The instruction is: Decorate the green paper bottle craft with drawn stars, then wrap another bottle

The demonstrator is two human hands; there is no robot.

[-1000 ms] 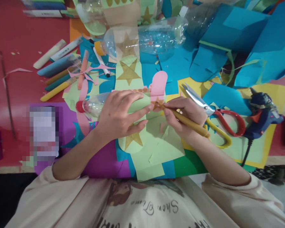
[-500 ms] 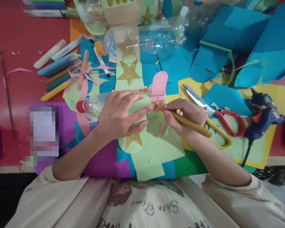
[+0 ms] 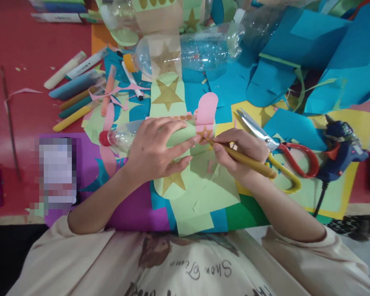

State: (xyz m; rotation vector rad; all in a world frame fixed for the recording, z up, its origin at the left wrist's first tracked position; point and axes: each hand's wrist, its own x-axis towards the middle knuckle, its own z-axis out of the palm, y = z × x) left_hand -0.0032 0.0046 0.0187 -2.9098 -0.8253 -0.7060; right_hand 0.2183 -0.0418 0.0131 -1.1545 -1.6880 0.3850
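My right hand (image 3: 240,150) is closed around a mustard-brown marker (image 3: 249,161). Its tip touches a small gold star on the lower end of a pink paper strip (image 3: 207,107) with a rounded top. My left hand (image 3: 162,148) lies flat with its fingers spread over light green paper, one fingertip at the strip's edge. Beneath that hand is a clear bottle with a red cap (image 3: 104,138), mostly covered. Larger gold stars show on the green paper, one above the hand (image 3: 167,93) and one below it (image 3: 173,183).
Scissors (image 3: 271,144) with red and yellow handles lie right of my right hand, beside a blue glue gun (image 3: 342,152). A clear bottle (image 3: 191,51) with an orange cap lies across the back. Several markers (image 3: 77,84) and a phone-like blurred object (image 3: 57,170) are at left.
The marker in my right hand has shifted very slightly at the star. My left hand and the things around it stay put.
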